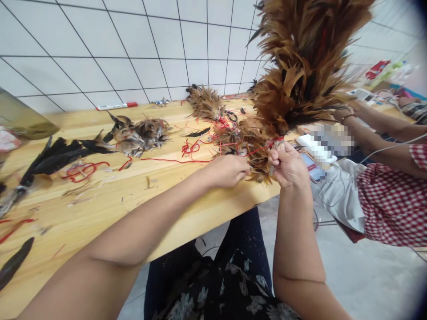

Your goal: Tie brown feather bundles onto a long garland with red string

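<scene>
My right hand [287,163] is closed around the lower end of a feather duster [300,66], whose brown and black feathers rise above the fist. Red string [260,150] runs from the duster's base, where it is wrapped, to my left hand [230,170]. That hand is closed on the string, and more of it trails leftward across the table. Behind and between my hands lies a heap of brown feathers [242,138]. The handle inside my right fist is hidden.
On the wooden table [180,200] lie a feather bunch [207,103], dark feathers [53,158], loose red string [85,171] and a marker [116,106]. A tiled wall [160,42] stands behind. At right, a co-worker's arms [370,133] reach over the table near a phone [313,166].
</scene>
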The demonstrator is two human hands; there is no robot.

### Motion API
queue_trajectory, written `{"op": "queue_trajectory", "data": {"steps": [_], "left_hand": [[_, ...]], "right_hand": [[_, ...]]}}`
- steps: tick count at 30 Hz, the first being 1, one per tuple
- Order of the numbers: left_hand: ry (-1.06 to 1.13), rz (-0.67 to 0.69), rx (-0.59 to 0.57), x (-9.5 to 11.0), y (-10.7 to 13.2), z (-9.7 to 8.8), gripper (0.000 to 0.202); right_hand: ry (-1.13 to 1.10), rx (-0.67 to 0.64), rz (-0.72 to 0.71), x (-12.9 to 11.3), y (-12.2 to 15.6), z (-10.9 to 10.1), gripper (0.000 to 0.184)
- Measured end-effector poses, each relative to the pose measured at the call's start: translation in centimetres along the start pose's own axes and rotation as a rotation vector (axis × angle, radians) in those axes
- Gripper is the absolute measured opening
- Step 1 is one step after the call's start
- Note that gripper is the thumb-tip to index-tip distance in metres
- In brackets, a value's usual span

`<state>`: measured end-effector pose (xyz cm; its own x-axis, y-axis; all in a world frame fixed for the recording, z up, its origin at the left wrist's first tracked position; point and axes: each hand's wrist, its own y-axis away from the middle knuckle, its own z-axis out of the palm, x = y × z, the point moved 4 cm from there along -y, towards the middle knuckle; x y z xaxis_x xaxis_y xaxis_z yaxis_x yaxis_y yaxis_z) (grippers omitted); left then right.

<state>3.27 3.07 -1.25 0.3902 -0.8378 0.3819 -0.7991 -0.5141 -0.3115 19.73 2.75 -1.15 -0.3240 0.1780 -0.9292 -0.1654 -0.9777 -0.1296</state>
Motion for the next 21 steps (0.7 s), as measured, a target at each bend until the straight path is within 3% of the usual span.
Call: {"op": "queue_trajectory", "data": {"steps": [1, 3, 5, 7, 9, 12, 15, 18, 21], "left_hand": [[0.057, -0.016, 0.041, -0.6, 0.0, -1.2, 0.018], [0.028, -0.177, 0.310, -2.6, 0.5, -4.2, 0.019], [-0.069, -0.271, 0.447, -4.5, 1.2, -5.6, 0.019], [-0.110, -0.278, 0.429, -5.8, 1.7, -5.0, 0.021], [-0.115, -0.218, 0.329, -6.2, 1.7, -3.0, 0.024], [-0.216, -0.159, 0.309, -5.9, 1.4, -0.3, 0.028], [-0.363, -0.150, 0.275, -5.5, 0.6, 1.1, 0.030], [-0.405, -0.197, 0.240, -6.0, 0.2, 1.3, 0.026], [-0.276, -0.232, 0.356, -6.8, 0.5, -0.1, 0.022]], "right_hand": [[-0.004, -0.005, 0.009, 0.1, 0.1, 0.0, 0.038], [-0.013, -0.022, 0.021, 0.4, 0.3, 0.0, 0.040], [-0.018, -0.031, 0.025, 0.8, 0.6, 0.3, 0.040], [-0.012, -0.030, 0.036, 1.1, 0.9, 0.5, 0.037], [-0.012, -0.028, 0.051, 1.5, 1.2, 0.7, 0.037], [-0.030, -0.043, 0.072, 2.0, 1.6, 0.9, 0.042], [-0.040, -0.059, 0.099, 2.6, 1.9, 0.9, 0.043], [-0.038, -0.045, 0.098, 3.1, 1.9, 1.1, 0.041], [-0.024, -0.029, 0.092, 3.7, 1.7, 1.5, 0.037]]}}
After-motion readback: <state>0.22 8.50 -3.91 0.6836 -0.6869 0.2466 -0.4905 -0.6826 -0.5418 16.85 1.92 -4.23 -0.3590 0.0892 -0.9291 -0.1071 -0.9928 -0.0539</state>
